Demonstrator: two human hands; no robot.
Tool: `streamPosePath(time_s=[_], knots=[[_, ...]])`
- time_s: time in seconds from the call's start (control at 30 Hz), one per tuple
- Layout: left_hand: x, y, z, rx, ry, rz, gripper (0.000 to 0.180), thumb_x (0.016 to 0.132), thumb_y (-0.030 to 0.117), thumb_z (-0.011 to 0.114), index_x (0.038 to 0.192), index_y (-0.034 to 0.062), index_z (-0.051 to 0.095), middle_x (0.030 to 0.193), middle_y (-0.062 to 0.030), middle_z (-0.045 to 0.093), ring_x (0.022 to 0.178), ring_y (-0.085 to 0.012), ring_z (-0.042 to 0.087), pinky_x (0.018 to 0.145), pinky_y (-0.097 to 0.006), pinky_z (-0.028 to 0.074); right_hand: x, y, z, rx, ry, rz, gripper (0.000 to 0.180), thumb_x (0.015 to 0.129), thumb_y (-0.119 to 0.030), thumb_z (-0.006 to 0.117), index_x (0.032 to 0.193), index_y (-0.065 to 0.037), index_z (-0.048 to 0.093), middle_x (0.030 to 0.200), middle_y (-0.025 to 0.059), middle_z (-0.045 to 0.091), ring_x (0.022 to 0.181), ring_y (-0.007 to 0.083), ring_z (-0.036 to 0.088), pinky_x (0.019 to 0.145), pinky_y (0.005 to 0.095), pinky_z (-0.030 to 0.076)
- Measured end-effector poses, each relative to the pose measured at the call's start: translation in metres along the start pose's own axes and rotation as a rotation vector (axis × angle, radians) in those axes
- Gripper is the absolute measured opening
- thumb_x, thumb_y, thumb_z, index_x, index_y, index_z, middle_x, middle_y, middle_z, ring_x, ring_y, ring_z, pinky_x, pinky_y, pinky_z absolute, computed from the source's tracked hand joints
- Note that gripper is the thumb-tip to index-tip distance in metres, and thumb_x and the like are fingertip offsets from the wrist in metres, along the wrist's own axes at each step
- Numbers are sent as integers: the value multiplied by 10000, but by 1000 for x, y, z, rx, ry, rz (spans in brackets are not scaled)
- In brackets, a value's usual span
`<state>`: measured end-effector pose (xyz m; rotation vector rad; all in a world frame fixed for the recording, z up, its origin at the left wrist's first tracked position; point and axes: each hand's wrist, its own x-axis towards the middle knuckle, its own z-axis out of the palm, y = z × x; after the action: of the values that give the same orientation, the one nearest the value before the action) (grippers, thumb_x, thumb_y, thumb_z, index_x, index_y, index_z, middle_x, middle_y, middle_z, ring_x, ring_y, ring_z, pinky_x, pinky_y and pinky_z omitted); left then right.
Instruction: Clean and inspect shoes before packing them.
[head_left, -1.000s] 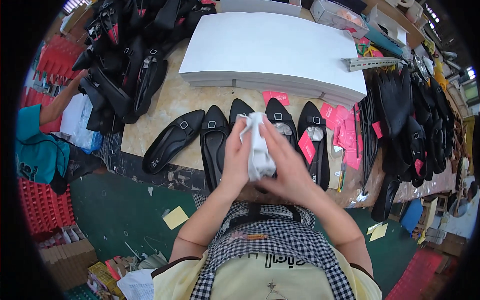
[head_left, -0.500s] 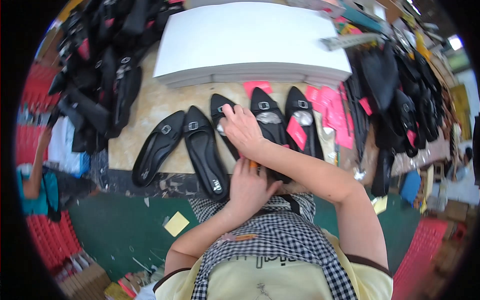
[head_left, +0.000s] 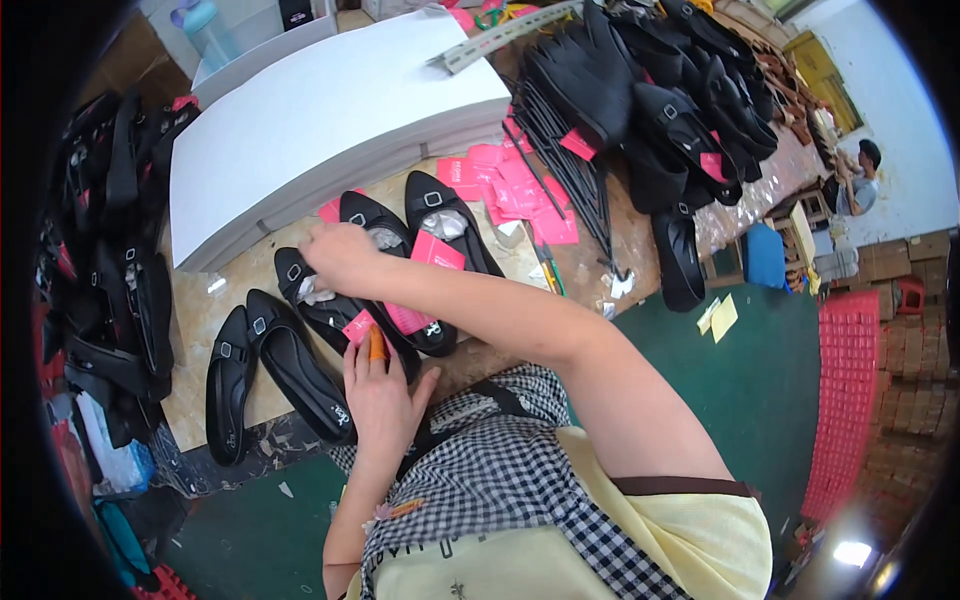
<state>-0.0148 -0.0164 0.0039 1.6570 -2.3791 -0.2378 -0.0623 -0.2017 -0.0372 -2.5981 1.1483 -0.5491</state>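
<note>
The left hand [head_left: 384,400], thumb spread, is at the shoe's [head_left: 325,316] heel; the right's [head_left: 342,258] pinch, I cannot tell. Brushing fingers could dislodge the tag [head_left: 357,327] just ahead of the left.

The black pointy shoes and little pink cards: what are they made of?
The black, pointed flat shoes look like real or imitation leather: smooth, with a soft sheen. The small, pink rectangular cards seem to be matte paper or thin card: flat, with crisp, straight edges.
</note>
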Motion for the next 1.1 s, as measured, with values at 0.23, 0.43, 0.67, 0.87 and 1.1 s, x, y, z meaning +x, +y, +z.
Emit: streamPosePath(time_s=[0.23,0.43,0.67,0.87,1.1], knots=[[-17,-24,15,-741,329,-343,529,925,255,563,1336,-72,502,1414,-216,471,1345,-327,404,1138,-425,264,-26,11,-25,245,183,-44,452,748,-223,742,1140,-34,618,1045,159,629,1032,307,611,863,398,503],[-24,-69,-4,-400,307,-497,460,986,213,431,1392,3,475,1317,-201,529,1206,-331,507,1020,-402,372,-225,132,-183,-182,379,982,383,931,-360,586,1096,-14,569,865,220,694,789,419,677,674,477,537],[9,-103,24,-759,39,-705,475,900,131,555,1332,-59,501,987,-122,666,888,-212,618,797,-318,469,-295,178,-155,-262,234,1019,230,895,-280,612,915,-61,680,832,204,680,833,432,650,730,501,530],[7,-39,-10,-2311,235,-784,628,931,545,407,1192,5,591,1176,-204,627,972,-363,655,813,-464,568,-283,121,-195,-234,363,956,179,847,-176,666,958,-58,590,694,160,655,678,383,642,597,457,480],[34,-31,-16,-1888,195,-643,805,953,645,281,1302,-40,520,1214,-178,632,1030,-248,654,922,-375,524,-162,-21,-179,638,21,623,345,889,-125,662,1225,-48,637,532,74,492,492,84,439,490,274,372]])
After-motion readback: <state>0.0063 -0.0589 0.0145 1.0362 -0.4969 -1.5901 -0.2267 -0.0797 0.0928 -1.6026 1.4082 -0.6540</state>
